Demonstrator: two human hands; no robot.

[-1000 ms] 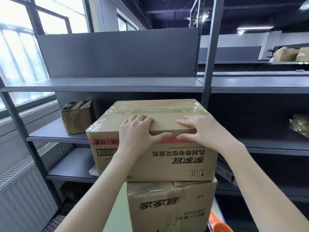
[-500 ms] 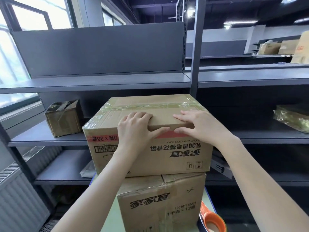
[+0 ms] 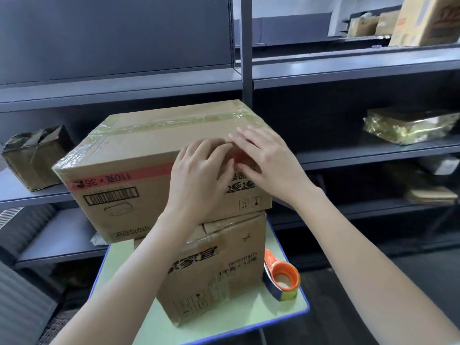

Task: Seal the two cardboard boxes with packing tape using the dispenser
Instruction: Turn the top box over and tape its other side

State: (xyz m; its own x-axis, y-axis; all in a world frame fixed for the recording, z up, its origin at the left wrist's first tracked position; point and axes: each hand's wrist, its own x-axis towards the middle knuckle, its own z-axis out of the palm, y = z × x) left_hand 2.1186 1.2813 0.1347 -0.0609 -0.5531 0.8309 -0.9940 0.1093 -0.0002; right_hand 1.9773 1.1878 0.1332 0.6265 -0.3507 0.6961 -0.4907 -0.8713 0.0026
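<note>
Two cardboard boxes are stacked on a small green table (image 3: 119, 270). The upper box (image 3: 139, 155) lies upside down, with clear tape along its top seam and over its left edge. The lower box (image 3: 214, 277) stands under its right part. My left hand (image 3: 199, 175) lies flat over the upper box's near top edge, fingers spread. My right hand (image 3: 266, 158) rests beside it on the same edge, fingers apart, pressing on the cardboard. Neither hand holds anything. An orange tape dispenser (image 3: 282, 276) sits on the table to the right of the lower box.
Grey metal shelving (image 3: 348, 66) stands right behind the table. A small worn box (image 3: 32, 158) sits on the left shelf. A package wrapped in yellowish film (image 3: 408, 125) lies on the right shelf. More boxes (image 3: 428, 18) stand on the top right shelf.
Both hands slid to the right along the upper box's near edge and now lie close together. The view dropped and turned, bringing the table and tape dispenser into sight.
</note>
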